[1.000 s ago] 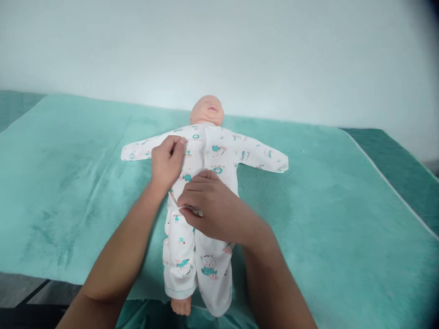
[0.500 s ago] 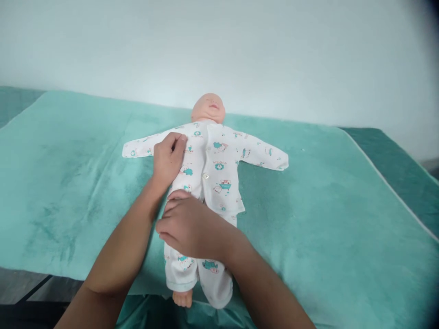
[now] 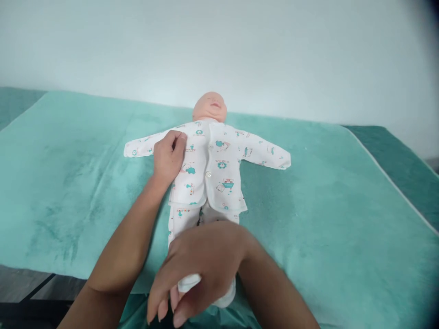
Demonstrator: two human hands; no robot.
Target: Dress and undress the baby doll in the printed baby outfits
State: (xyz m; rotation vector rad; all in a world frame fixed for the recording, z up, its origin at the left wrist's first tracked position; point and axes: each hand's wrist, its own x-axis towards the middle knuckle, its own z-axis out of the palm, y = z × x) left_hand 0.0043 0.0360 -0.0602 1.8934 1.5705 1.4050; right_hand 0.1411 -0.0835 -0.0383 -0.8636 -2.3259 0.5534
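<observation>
A baby doll (image 3: 210, 107) lies on its back, dressed in a white printed baby jacket (image 3: 222, 157) and matching trousers (image 3: 185, 218). Its sleeves are spread out to both sides, and a button (image 3: 208, 174) sits low on the jacket front. My left hand (image 3: 168, 155) is closed at the jacket's side below the doll's armpit, its curled fingers against the cloth; the fingertips are partly hidden. Over the trouser legs hovers my right hand (image 3: 206, 267), fingers pointing down and apart, with nothing seen in them. It hides most of the lower legs and the feet.
A light green plush cloth (image 3: 329, 196) covers the table and hangs toward me at the front. Darker green cloth (image 3: 401, 160) shows at the right. A pale wall (image 3: 219, 50) stands right behind the doll's head.
My right hand has moved from the jacket's lower hem down toward the doll's feet, and its fingers have spread. The hem now lies flat in view. My left hand stays in place.
</observation>
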